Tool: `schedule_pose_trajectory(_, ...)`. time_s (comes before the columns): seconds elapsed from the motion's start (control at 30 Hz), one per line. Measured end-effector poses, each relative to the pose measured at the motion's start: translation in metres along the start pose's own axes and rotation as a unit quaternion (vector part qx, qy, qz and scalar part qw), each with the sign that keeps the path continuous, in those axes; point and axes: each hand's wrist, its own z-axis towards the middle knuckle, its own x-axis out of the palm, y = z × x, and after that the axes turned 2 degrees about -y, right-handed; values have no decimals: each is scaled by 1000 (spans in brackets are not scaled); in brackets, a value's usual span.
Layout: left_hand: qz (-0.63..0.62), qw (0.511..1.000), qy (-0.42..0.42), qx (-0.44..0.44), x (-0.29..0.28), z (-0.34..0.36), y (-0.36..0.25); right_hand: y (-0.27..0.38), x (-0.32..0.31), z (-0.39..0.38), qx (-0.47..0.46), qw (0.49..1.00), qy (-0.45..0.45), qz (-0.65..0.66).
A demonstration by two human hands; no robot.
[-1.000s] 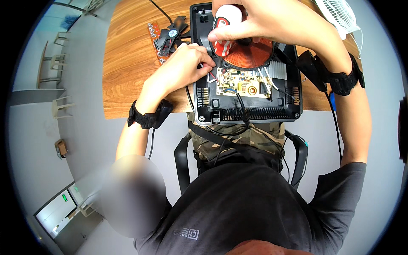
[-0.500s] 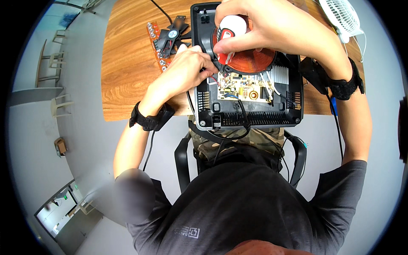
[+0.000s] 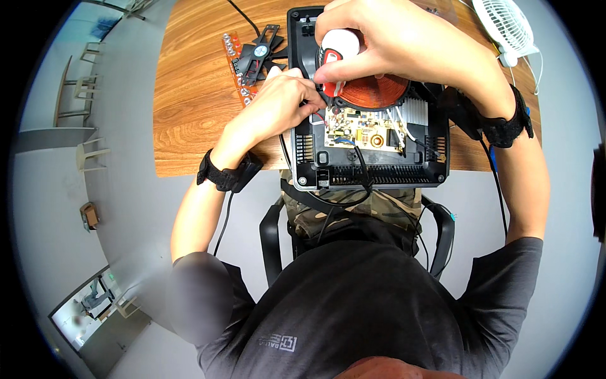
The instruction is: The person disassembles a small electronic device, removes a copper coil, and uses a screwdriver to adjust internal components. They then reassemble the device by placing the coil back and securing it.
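My right hand (image 3: 372, 47) is wrapped round the red and white handle of a screwdriver (image 3: 334, 60), held steeply over the left edge of a round copper coil (image 3: 379, 90). Its tip is hidden. Fingers of my left hand (image 3: 287, 98) are pinched together just below it, beside the coil's rim and the upper left corner of a circuit board (image 3: 363, 129); what they hold is too small to make out. Coil and board sit in an open black appliance housing (image 3: 379, 180). White wires run from the coil down to the board, beside a silver heat sink (image 3: 415, 110).
A black cooling fan (image 3: 259, 54) lies left of the housing, partly over a narrow orange circuit board (image 3: 230, 47). A white desk fan (image 3: 505, 28) stands at the far right of the wooden table (image 3: 196, 114). A black cable (image 3: 363, 167) loops over the housing's near edge.
The screwdriver handle and my right hand have shifted slightly left against the coil. My left hand keeps its pinch in the same place. A person now shows in the doorway at lower left.
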Motion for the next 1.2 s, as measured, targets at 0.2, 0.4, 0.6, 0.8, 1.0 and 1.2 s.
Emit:
schedule_pose_trajectory(0.2,-27,999,5,-25,2,2,0,-4,4,2,-26,1000,3,16)
schedule_pose_trajectory(0.4,-9,1000,-4,-27,2,2,0,22,-6,5,31,998,38,26)
schedule_pose_trajectory(0.6,29,1000,-11,0,1,2,-2,24,-7,2,38,998,31,37)
schedule_pose_trajectory(0.8,35,999,-7,2,0,2,-1,23,-5,1,33,998,27,45)
schedule_pose_trajectory(1.0,36,999,9,-7,0,2,-3,10,2,-1,-7,1000,2,28)
schedule_pose_trajectory(1.2,27,1000,11,-5,1,3,1,22,-7,-1,30,999,29,32)
